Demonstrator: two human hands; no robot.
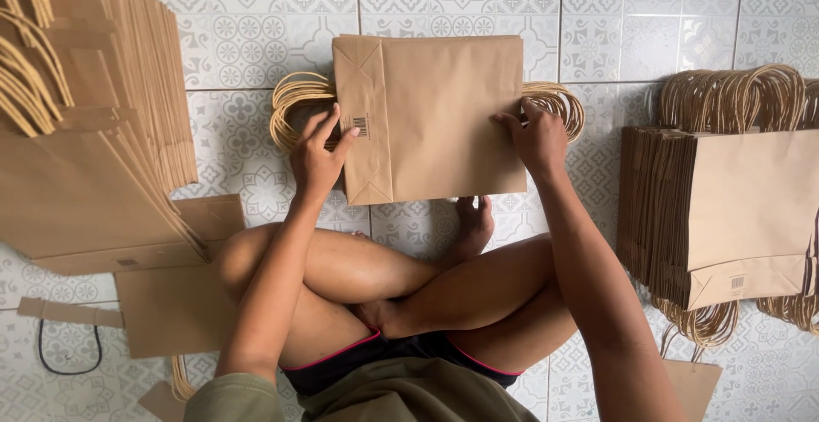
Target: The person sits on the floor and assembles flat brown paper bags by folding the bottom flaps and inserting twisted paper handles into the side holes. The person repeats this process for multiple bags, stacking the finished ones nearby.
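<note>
A flat brown paper bag lies on the patterned tile floor in front of my crossed legs, folded bottom flap to the left. My left hand rests on its left edge by the flap, fingers spread. My right hand presses its lower right edge. Loops of twisted paper cord handles stick out from under the bag on the left, and more cord loops show on the right.
A tall leaning stack of flat brown bags fills the left side. Another stack of bags with cord handles stands at the right. Loose brown sheets and a black-handled strip lie at lower left.
</note>
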